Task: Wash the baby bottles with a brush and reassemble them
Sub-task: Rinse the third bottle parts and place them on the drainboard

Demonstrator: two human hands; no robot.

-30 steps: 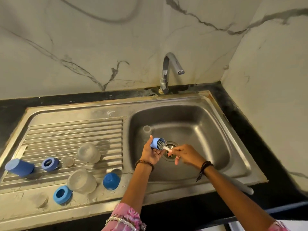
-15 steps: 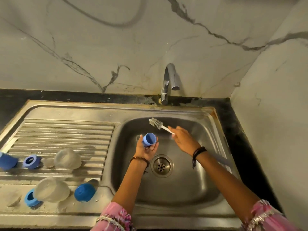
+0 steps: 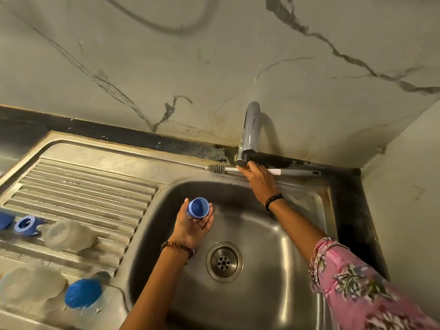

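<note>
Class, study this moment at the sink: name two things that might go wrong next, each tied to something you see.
1. The brush lies along the narrow back ledge of the sink; the right hand may knock it into the basin.
2. The left hand cradles the blue cap loosely on open fingers; it might slip.

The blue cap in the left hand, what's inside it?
The blue cap, held in the left hand over the sink basin, shows only a bare blue interior. Its underside is covered by the fingers.

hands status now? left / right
Left hand: closed on the blue cap.
Right hand: on the brush at the sink's back ledge; grip cannot be told.
</note>
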